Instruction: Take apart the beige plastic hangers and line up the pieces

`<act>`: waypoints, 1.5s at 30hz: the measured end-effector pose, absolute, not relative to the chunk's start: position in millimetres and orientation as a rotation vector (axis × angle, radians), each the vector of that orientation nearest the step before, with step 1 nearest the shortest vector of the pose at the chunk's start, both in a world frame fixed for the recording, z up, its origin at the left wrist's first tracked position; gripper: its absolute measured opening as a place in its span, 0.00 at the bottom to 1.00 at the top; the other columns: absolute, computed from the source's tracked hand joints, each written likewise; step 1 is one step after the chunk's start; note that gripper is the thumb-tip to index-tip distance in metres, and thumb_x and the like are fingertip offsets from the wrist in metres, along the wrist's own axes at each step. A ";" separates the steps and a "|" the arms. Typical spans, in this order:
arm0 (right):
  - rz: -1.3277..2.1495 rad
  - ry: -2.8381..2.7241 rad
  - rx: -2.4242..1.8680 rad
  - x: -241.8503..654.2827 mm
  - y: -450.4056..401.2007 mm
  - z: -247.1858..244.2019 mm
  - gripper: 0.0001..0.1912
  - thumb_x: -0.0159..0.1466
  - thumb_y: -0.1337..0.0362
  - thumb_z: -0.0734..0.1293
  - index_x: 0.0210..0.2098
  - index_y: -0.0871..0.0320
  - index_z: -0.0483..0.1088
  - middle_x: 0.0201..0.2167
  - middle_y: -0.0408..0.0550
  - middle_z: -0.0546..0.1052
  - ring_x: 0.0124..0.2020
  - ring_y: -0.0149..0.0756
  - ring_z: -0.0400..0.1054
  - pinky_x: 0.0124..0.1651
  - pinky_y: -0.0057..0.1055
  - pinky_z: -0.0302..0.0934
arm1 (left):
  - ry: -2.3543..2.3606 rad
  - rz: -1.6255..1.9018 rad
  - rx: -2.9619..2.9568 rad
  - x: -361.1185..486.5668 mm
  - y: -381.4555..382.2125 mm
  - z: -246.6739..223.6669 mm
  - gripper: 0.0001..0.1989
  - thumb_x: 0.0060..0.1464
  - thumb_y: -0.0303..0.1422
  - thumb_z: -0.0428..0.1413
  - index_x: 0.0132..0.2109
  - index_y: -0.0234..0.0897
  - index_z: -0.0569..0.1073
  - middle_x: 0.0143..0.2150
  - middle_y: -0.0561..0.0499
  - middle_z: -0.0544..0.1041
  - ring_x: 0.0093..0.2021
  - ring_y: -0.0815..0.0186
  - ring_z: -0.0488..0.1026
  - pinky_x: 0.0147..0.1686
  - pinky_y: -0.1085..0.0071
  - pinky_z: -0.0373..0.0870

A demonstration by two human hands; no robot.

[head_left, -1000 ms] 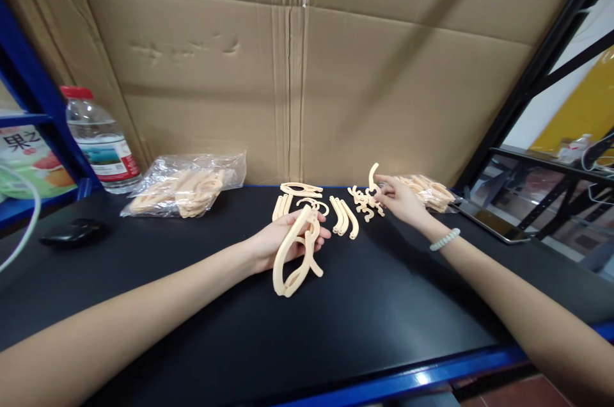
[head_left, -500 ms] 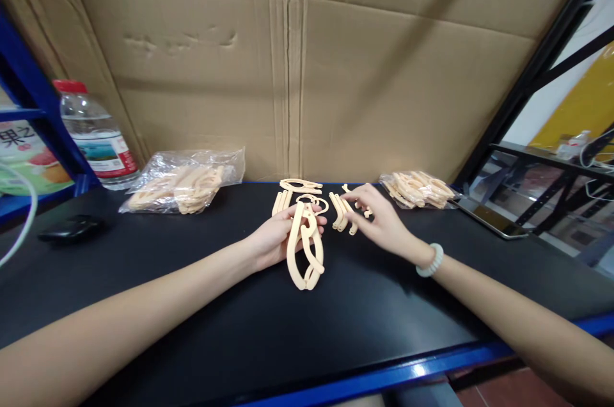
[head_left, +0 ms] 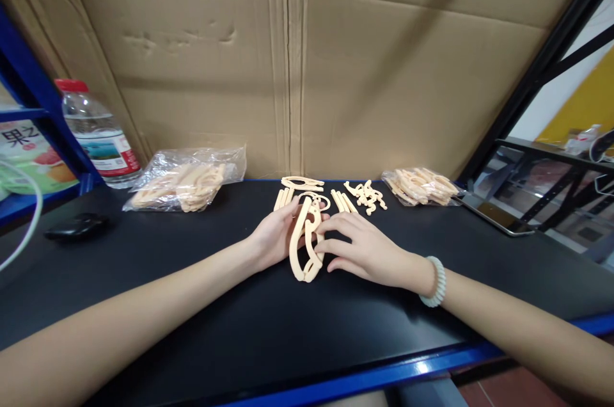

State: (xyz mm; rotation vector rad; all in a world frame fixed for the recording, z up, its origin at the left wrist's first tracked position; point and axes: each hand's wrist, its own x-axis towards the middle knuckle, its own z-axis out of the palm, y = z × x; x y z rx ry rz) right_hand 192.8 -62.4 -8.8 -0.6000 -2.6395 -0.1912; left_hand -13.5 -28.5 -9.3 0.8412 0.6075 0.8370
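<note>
Your left hand (head_left: 275, 237) supports the cream hanger frame (head_left: 294, 240) above the middle of the desk (head_left: 249, 336). The frame's narrow upper end points away from you and its rounded lower end points toward you. A curved inner arm lies between its two long sides. The left fingers are closed around the frame from behind; much of their grip is hidden by the part itself.

Your right hand (head_left: 367, 246) is at the right side of the frame, palm down. Its fingers are bent and slightly spread, with the tips at the frame's right edge and the thumb below them. Whether they pinch the frame or a smaller part cannot be told from this view.

Loose cream parts lie on the desk beyond your hands. From left to right, locate the left strips (head_left: 284, 199), the rings (head_left: 323, 203), the right strips (head_left: 346, 203) and a cluster of small hooks (head_left: 367, 194). A second frame (head_left: 311, 182) lies flat behind the rings.

The left bag (head_left: 185, 184) and the right bag (head_left: 422, 186), both clear plastic, contain more cream parts. A red-capped bottle (head_left: 103, 144) stands behind the left bag, at its left.
</note>
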 end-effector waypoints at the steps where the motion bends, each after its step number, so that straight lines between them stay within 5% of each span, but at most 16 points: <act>1: -0.240 -2.639 -0.615 192.1 -62.5 -10.0 0.11 0.67 0.60 0.63 0.47 0.57 0.70 0.51 0.54 0.69 0.54 0.44 0.60 0.57 0.44 0.57 | 0.588 0.830 0.858 -13.5 -30.1 -9.0 0.16 0.61 0.39 0.51 0.46 0.30 0.75 0.42 0.41 0.79 0.37 0.61 0.77 0.40 0.67 0.74; 6: -0.440 -2.602 -0.667 189.8 -63.1 -14.6 0.11 0.68 0.59 0.62 0.45 0.57 0.70 0.44 0.54 0.72 0.49 0.44 0.63 0.51 0.43 0.60 | 0.599 0.890 1.053 -10.5 -37.6 -13.0 0.23 0.49 0.28 0.64 0.53 0.32 0.72 0.46 0.42 0.79 0.42 0.61 0.77 0.47 0.65 0.71; 18: -0.868 -2.473 -0.640 192.3 -59.2 -18.7 0.07 0.68 0.65 0.61 0.40 0.59 0.70 0.46 0.54 0.73 0.54 0.46 0.61 0.54 0.45 0.58 | 0.825 1.115 1.529 -5.0 -44.9 -21.3 0.18 0.44 0.27 0.60 0.45 0.32 0.74 0.43 0.44 0.80 0.47 0.56 0.76 0.47 0.63 0.71; 27: -0.910 -2.445 -0.671 193.2 -59.5 -12.4 0.06 0.68 0.66 0.62 0.37 0.59 0.70 0.47 0.54 0.73 0.54 0.45 0.62 0.57 0.47 0.56 | 0.833 1.229 1.476 -6.2 -43.3 -21.5 0.16 0.41 0.26 0.56 0.42 0.34 0.69 0.35 0.52 0.76 0.31 0.67 0.72 0.32 0.72 0.70; 35: -0.927 -2.442 -0.673 195.4 -59.0 -12.2 0.06 0.67 0.69 0.62 0.38 0.60 0.70 0.47 0.54 0.73 0.55 0.45 0.62 0.59 0.49 0.55 | 0.843 1.224 1.370 -6.2 -45.4 -20.2 0.15 0.38 0.27 0.52 0.38 0.36 0.68 0.28 0.55 0.73 0.26 0.68 0.69 0.29 0.71 0.68; 41: -0.954 -2.444 -0.712 197.0 -56.7 -13.0 0.06 0.67 0.69 0.61 0.37 0.59 0.71 0.47 0.54 0.73 0.55 0.45 0.62 0.61 0.49 0.54 | 0.902 1.278 1.390 -5.9 -41.0 -25.1 0.13 0.42 0.29 0.52 0.39 0.37 0.68 0.31 0.54 0.72 0.33 0.63 0.71 0.33 0.69 0.68; 45: -0.928 -2.510 -0.739 196.3 -55.6 -12.4 0.10 0.68 0.72 0.58 0.36 0.59 0.70 0.38 0.49 0.74 0.50 0.42 0.64 0.65 0.50 0.48 | 0.977 1.266 1.500 -6.4 -42.0 -25.7 0.10 0.49 0.36 0.57 0.36 0.35 0.71 0.31 0.52 0.73 0.33 0.63 0.70 0.35 0.68 0.66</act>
